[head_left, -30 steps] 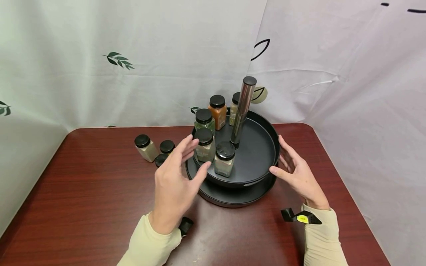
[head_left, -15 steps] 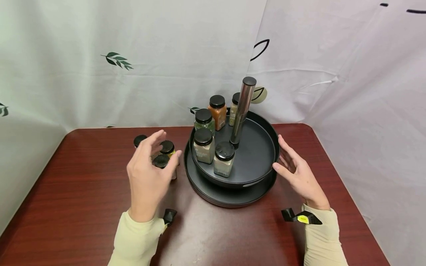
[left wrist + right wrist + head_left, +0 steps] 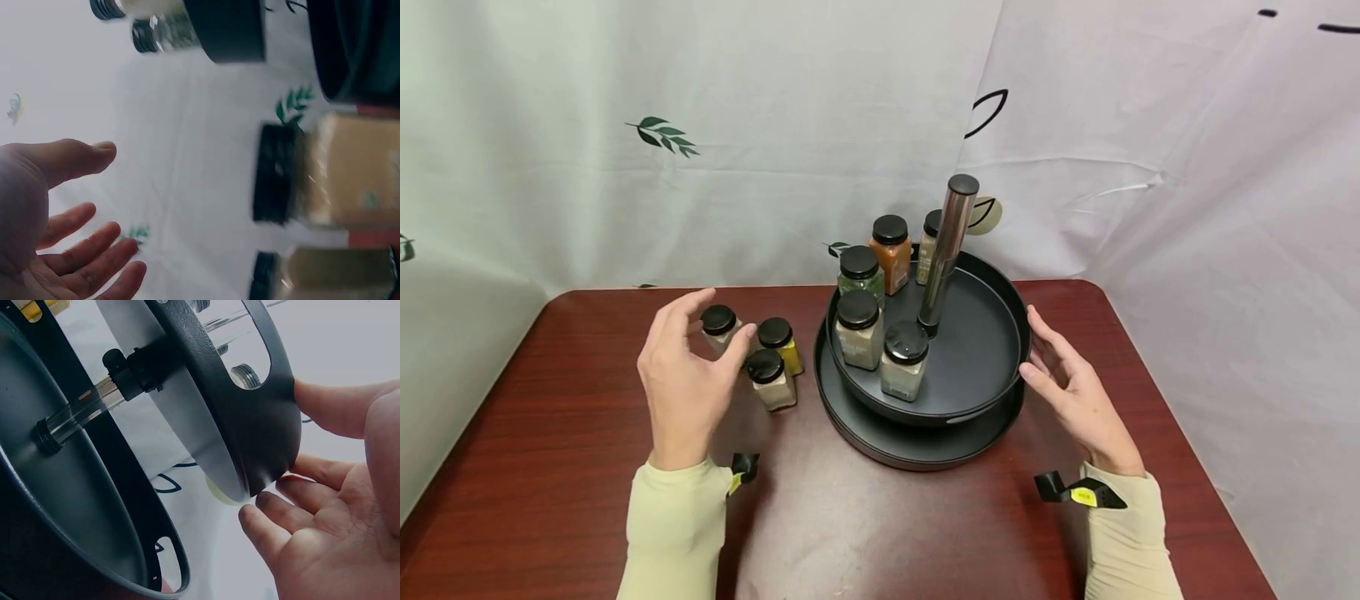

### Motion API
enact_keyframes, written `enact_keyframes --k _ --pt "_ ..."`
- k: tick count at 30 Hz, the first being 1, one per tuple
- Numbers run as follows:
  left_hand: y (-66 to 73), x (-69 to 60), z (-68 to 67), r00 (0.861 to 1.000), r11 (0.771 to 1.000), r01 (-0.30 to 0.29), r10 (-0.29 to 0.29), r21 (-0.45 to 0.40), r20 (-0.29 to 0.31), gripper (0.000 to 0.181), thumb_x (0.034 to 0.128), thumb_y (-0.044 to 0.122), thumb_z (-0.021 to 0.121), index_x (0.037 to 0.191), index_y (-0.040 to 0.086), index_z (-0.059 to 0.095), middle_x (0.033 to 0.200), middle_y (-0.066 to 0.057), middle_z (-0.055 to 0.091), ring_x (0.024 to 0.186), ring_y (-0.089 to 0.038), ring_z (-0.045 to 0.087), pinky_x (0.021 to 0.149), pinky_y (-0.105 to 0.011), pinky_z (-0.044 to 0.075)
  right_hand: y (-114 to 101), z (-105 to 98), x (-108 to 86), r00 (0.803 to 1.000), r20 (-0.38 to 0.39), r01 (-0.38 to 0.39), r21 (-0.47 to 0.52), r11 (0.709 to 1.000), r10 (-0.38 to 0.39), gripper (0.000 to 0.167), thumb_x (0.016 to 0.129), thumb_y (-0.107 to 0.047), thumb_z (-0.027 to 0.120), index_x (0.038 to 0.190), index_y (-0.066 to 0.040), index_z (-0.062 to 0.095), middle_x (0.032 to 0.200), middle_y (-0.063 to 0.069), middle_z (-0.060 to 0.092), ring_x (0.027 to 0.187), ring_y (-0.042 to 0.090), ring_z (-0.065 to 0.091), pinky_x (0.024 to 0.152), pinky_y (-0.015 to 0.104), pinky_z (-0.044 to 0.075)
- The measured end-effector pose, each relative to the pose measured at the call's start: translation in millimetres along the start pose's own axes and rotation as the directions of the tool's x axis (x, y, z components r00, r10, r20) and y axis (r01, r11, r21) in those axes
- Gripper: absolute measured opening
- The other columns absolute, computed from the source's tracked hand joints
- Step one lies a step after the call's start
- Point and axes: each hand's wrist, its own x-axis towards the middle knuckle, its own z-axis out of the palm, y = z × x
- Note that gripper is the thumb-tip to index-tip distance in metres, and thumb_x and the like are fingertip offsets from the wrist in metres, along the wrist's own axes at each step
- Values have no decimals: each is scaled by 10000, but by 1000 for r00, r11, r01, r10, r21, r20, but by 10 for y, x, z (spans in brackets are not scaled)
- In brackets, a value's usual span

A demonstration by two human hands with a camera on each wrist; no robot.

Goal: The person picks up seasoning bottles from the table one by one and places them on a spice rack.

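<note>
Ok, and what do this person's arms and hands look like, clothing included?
The left hand and right hand wear no gloves. Pale yellow-green sleeves reach the wrists. Each wrist shows a black strap with a yellow patch, its marking too small to read.

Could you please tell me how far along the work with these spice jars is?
Apparently done: five spice jars stand on the upper tray. In hand: the right hand touches the side of that tray, while the left hand, holding nothing, is beside three more spice jars on the table. Probably left: those three, if they are meant to join the others.
</note>
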Motion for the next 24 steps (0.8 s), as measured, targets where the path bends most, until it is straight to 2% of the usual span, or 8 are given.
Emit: enact_keyframes --k 2,8,14,18,24 --pt "-81 14 4 1000 1000 20 -20 1 -2 512 778 86 864 1254 50 679 1231 -98 668 1012 -303 627 869 -293 433 2 -1 5 1000 4 -2 11 1000 2 661 1019 41 515 1601 -89 230 1675 81 154 1513 211 223 1126 180 298" --pt "-329 60 22 997 997 55 -57 45 48 561 799 85 852 1315 29 637 1338 -120 615 1115 -322 584 875 -448 441 12 -7 9 1000 10 -10 32 999 10 691 1012 45 526 1607 -87 201 1678 29 150 1520 196 199 1125 179 296" --pt "-542 69 56 990 992 93 -102 85 101 627 802 80 848 1373 38 593 1435 -139 545 1325 -327 501 1042 -532 412 15 -9 -1 1000 14 -12 50 999 12 711 1005 54 534 1610 -96 193 1680 21 139 1523 196 187 1127 184 295" --pt "-643 52 75 976 987 124 -140 103 164 686 816 85 835 1433 49 538 1502 -149 474 1376 -358 447 1098 -551 357 11 -6 -3 1000 11 -18 54 998 18 724 999 57 545 1611 -96 189 1680 16 139 1523 205 188 1129 181 292" --pt "-731 23 80 948 978 166 -193 123 252 742 847 76 801 1502 55 451 1558 -164 395 1407 -397 393 1118 -580 317 -1 -2 1 999 11 -36 40 999 35 749 991 49 568 1614 -104 181 1680 -4 136 1523 207 187 1127 173 289"
